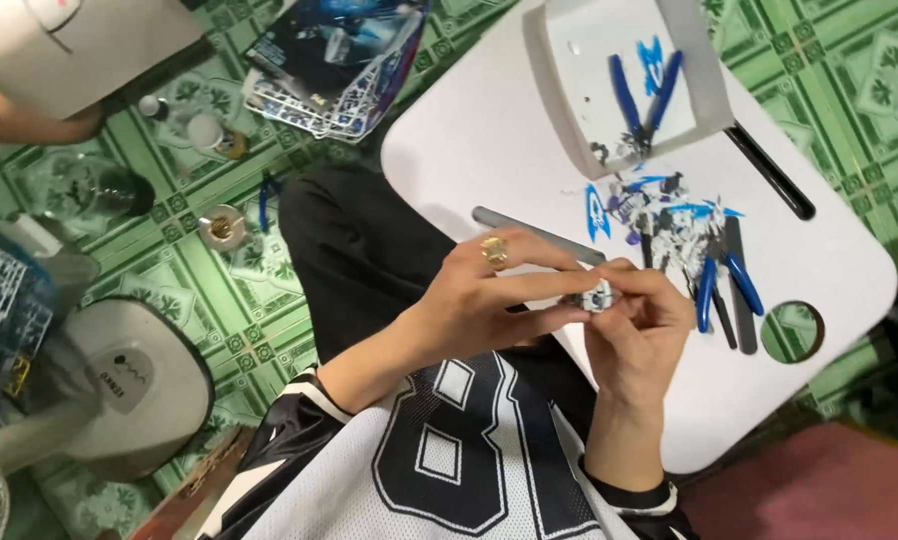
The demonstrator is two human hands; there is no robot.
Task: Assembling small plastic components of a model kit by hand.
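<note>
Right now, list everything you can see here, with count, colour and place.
small model part: one, white and grey, pinched between both hands
lap table: one, white, over the legs
tray: one, white, far side of table
nippers in tray: one, blue handles
nippers on table: one, blue handles, right of the hands
loose model parts: pile, blue, white and purple, mid table
file stick: one, grey, behind the hands
runner sheets and kit box: stack, floor
floor tiles: green
left hand: ring on one finger
right hand: bare
</note>
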